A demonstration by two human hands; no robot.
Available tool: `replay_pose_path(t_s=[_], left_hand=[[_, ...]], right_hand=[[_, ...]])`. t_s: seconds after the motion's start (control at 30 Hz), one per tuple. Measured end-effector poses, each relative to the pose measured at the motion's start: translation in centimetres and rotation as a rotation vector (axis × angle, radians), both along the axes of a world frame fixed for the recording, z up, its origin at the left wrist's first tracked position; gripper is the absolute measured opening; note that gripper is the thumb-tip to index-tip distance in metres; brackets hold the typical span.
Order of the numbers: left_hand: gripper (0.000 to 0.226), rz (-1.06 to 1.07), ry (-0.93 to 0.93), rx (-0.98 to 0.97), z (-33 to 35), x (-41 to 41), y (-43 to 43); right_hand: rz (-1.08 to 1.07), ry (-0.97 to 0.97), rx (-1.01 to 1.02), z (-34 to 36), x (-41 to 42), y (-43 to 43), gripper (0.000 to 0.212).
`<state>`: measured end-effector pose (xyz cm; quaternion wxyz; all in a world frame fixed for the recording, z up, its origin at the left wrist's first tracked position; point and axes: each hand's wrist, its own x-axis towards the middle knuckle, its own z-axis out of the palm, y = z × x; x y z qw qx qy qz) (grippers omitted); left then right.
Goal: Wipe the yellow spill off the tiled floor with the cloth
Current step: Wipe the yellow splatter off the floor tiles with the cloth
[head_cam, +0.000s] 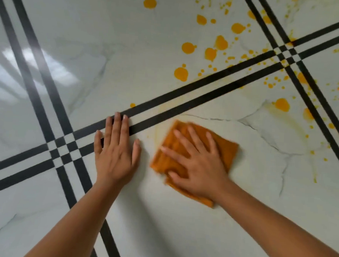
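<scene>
The right hand (198, 165) lies flat, fingers spread and straight, pressing on the folded orange cloth (227, 151). The left hand (115, 151) rests flat on the white tiled floor (179, 227), holding nothing, its fingertips on a black stripe (166, 97). The yellow spill (221, 42) lies as drops and smears far right of the cloth.

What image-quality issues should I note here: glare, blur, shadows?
Head view: bright glare washes the glossy floor at far left; the cloth is smeared at its edges by motion blur under the right hand, while the left hand and yellow spill drops look sharp; soft shadows lie beside both forearms.
</scene>
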<state>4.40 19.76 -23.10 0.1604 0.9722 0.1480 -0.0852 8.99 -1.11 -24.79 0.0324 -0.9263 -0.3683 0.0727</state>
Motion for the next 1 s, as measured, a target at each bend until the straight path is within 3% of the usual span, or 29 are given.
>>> replay_pose_path(t_s=[0.07,0.1,0.2,0.3,0.4,0.47,0.57,0.63,0.73,0.8,0.9,0.97,1.0], left_hand=[[0.068,0.03,0.004,0.007,-0.1,-0.7,1.1],[0.068,0.039,-0.002,0.018,-0.2,-0.9,1.8],[0.069,0.095,-0.002,0.046,-0.3,-1.5,3.6],[0.069,0.156,0.007,0.042,-0.2,-2.0,4.3],[0.07,0.145,0.001,0.024,-0.1,-2.3,4.4],[0.07,0.138,-0.003,0.021,-0.3,-2.2,4.4],[0.069,0.144,-0.019,0.027,-0.7,-2.5,4.5],[0.068,0.16,-0.037,0.033,-0.7,-2.6,4.6],[0.068,0.177,-0.047,0.031,-0.6,-3.1,5.2],[0.068,0.177,-0.036,0.022,-0.5,-3.2,5.3],[0.069,0.176,-0.024,0.025,-0.6,-3.1,5.3],[0.07,0.177,-0.017,0.033,-0.6,-3.1,5.3],[0.071,0.177,-0.016,0.038,-0.6,-3.1,5.4]], right_hand=[[0.004,-0.016,-0.016,0.2,1.8,-3.4,0.064],[-0.1,-0.039,-0.007,0.2,4.9,-3.1,0.064],[-0.4,-0.019,-0.003,0.5,13.4,5.1,0.065],[-0.125,-0.004,0.057,0.0,9.7,11.2,0.063],[0.255,0.015,0.041,0.1,4.6,5.9,0.062],[0.17,-0.015,0.016,0.2,8.3,5.2,0.065],[-0.168,0.022,-0.023,0.6,12.6,12.9,0.065],[-0.055,0.011,0.031,0.6,9.9,15.7,0.064],[0.309,0.018,0.033,0.1,4.9,9.3,0.06],[0.243,0.003,0.007,0.3,8.2,6.4,0.063],[-0.2,0.026,-0.024,0.7,14.2,12.6,0.063],[-0.164,0.015,-0.006,0.5,12.2,16.8,0.062],[-0.027,0.014,0.027,0.3,10.2,17.2,0.062]])
